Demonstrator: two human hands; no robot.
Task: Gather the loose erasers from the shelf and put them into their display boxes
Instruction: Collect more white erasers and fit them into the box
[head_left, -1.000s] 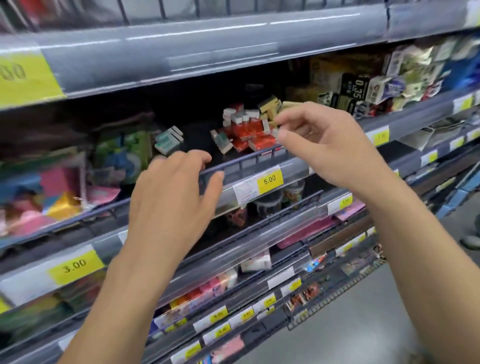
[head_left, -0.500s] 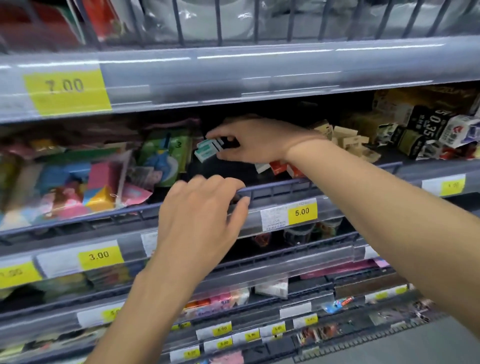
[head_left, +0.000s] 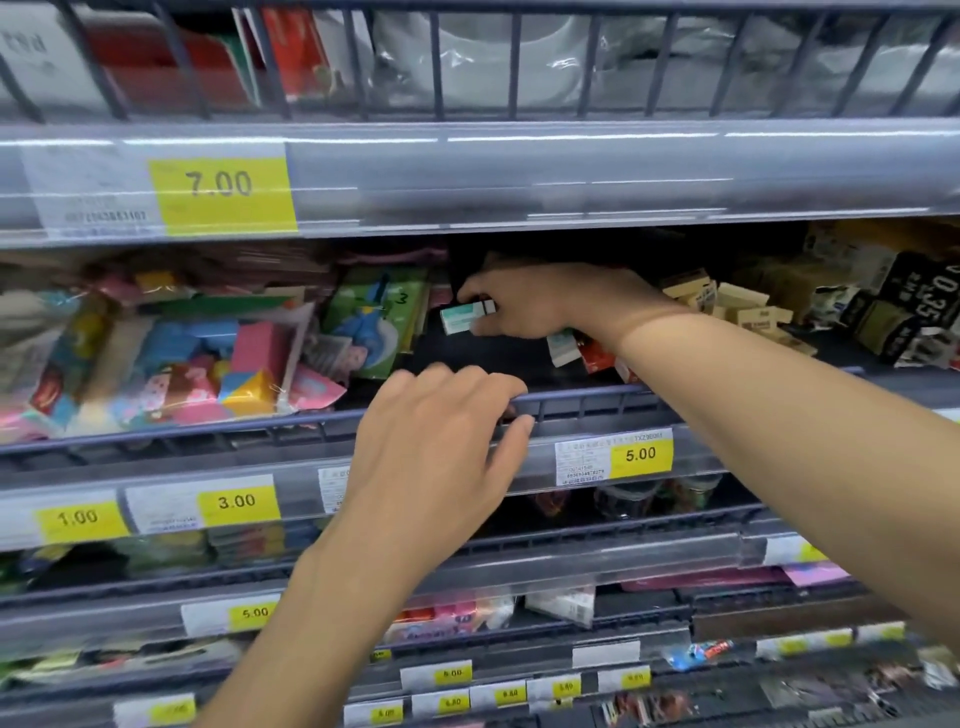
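Note:
My right hand (head_left: 540, 301) reaches deep into the middle shelf and pinches a white and teal eraser (head_left: 460, 315) between thumb and fingers. Below my right wrist lie another white and teal eraser (head_left: 562, 347) and red and white erasers (head_left: 597, 356). Tan erasers (head_left: 727, 306) are heaped to the right of my forearm. My left hand (head_left: 436, 457) rests on the dark front rail (head_left: 587, 402) of the same shelf, fingers curled over it, holding nothing else. No display box can be made out.
Colourful packets (head_left: 171, 358) and a green packet (head_left: 376, 317) fill the shelf's left side. Black and tan boxes (head_left: 909, 306) crowd the far right. The upper shelf edge (head_left: 519, 176) overhangs closely. Lower shelves with yellow price tags (head_left: 640, 454) step out toward me.
My right hand moved left from the red and tan erasers to the white and teal eraser and closed on it. My left hand settled onto the front rail. The view shifted.

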